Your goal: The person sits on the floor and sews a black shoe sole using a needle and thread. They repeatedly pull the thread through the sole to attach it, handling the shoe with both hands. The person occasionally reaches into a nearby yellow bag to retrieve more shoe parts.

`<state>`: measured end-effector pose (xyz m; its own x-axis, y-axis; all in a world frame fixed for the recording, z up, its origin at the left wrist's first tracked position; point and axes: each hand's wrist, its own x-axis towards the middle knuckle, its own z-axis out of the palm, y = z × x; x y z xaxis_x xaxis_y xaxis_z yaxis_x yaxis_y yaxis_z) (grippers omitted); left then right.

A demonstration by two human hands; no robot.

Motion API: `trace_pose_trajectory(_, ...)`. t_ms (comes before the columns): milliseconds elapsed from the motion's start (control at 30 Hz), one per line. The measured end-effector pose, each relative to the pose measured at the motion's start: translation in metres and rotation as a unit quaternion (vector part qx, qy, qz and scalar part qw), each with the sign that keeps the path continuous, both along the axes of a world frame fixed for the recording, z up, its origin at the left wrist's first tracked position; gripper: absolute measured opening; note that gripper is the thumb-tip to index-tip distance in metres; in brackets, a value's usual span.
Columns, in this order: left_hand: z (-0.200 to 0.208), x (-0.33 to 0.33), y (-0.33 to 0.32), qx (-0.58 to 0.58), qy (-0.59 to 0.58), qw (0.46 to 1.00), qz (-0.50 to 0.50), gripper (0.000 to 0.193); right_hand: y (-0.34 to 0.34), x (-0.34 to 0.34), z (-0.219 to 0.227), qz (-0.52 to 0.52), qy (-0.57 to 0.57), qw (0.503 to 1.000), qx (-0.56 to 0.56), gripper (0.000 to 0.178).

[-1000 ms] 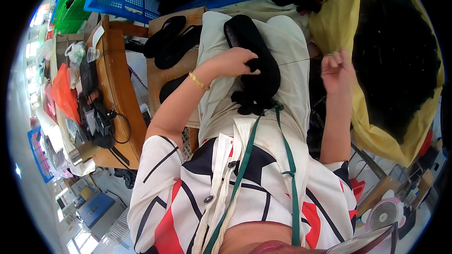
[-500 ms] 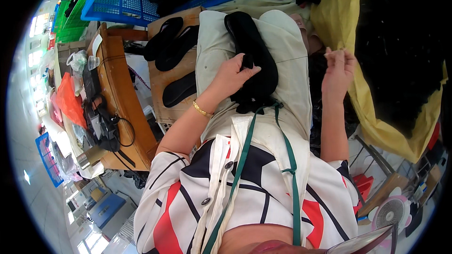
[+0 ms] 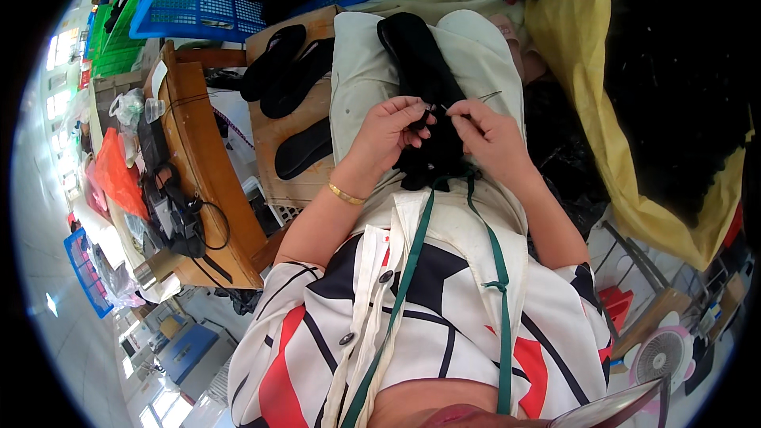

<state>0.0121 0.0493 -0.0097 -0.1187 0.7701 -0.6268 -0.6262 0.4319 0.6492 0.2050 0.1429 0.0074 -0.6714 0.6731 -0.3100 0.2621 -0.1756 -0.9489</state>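
Blue plastic basket (image 3: 198, 9) at upper left, orange bag (image 3: 119, 174) near wooden table (image 3: 193, 131), fan (image 3: 659, 355) at lower right

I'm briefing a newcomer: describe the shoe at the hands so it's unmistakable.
Find the pale cloth over the lap. On it, partly behind the left hand and right hand, lies the black shoe. Black shoes at left lie on brown board; this one lies on cloth.

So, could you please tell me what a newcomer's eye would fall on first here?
Probably the left hand and right hand, close together over a black shoe on the person's lap. The large yellow sack at the right, holding black material, would likely come next. At the upper left, the bright blue basket also stands out.
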Motion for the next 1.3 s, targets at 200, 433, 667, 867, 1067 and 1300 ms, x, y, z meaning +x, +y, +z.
trace_pose_trajectory(200, -0.002, 0.0, -0.001, 0.01, -0.021, 1.0, 0.01, 0.014, -0.004, -0.009, -0.007, 0.007, -0.001, 0.993, 0.121, 0.015)
trace_pose_trajectory(433, -0.002, 0.001, 0.0, 0.001, -0.025, 1.0, 0.015, 0.014, -0.001, -0.01, -0.001, 0.017, -0.027, 0.99, 0.134, 0.015)
trace_pose_trajectory(667, -0.003, 0.002, 0.0, 0.004, -0.013, 1.0, 0.013, 0.015, 0.0, -0.012, -0.003, 0.023, -0.024, 0.99, 0.14, 0.014)
trace_pose_trajectory(867, 0.003, 0.01, -0.003, 0.017, -0.012, 0.999, 0.05, 0.016, 0.004, -0.01, -0.002, 0.039, -0.028, 0.998, -0.036, 0.012)
trace_pose_trajectory(1067, 0.009, 0.013, -0.002, -0.008, 0.055, 0.998, 0.009, 0.019, 0.006, -0.004, -0.012, 0.068, -0.026, 0.987, -0.14, 0.007)
trace_pose_trajectory(1300, 0.009, 0.012, -0.001, -0.018, 0.055, 0.998, -0.014, 0.02, 0.002, -0.014, -0.005, 0.039, -0.049, 0.985, -0.161, 0.006)
